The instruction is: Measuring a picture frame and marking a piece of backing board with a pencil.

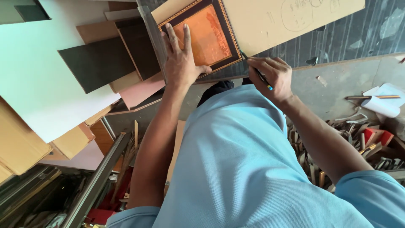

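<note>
My left hand (180,57) lies flat, fingers spread, on a dark picture frame (225,31) that holds an orange picture. The frame rests on a sheet of brown cardboard (270,19) with pencil sketches on it. Just right of the frame's near corner, my right hand (274,76) grips a dark pencil (261,78) with a coloured end, its tip at the frame's edge on the cardboard. My light blue shirt (236,164) fills the lower middle of the view.
Dark, tan and pink sample boards (105,59) fan out to the left over a large white sheet (38,80). A pile of wood and moulding offcuts (358,139) lies at the right, beside a paper roll (382,105). A metal rail (97,181) runs at lower left.
</note>
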